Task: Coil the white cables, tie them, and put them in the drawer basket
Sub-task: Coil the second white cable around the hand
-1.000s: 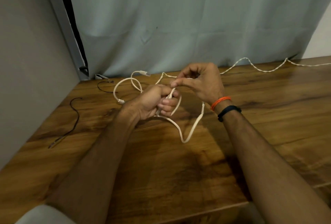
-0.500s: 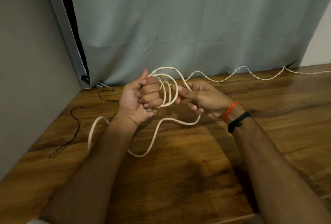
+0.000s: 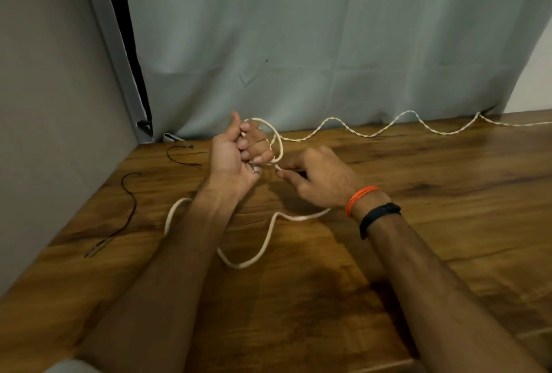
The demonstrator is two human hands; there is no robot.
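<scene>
Fingers (image 3: 254, 148) of the left hand (image 3: 236, 154) curl round the loops of the white cable (image 3: 268, 232); the right hand (image 3: 316, 181) pinches the strand beside it. Coiling is under way; the slack on the bench (image 3: 448, 223) needs winding in next.

- The left hand (image 3: 236, 154) is raised palm-up, fingers curled round loops of the white cable (image 3: 270, 232).
- The right hand (image 3: 316, 181) pinches the cable just beside those loops.
- Slack snakes across the wooden table (image 3: 448, 223).
- A thin black cord (image 3: 128, 208) lies near the left wall.
</scene>
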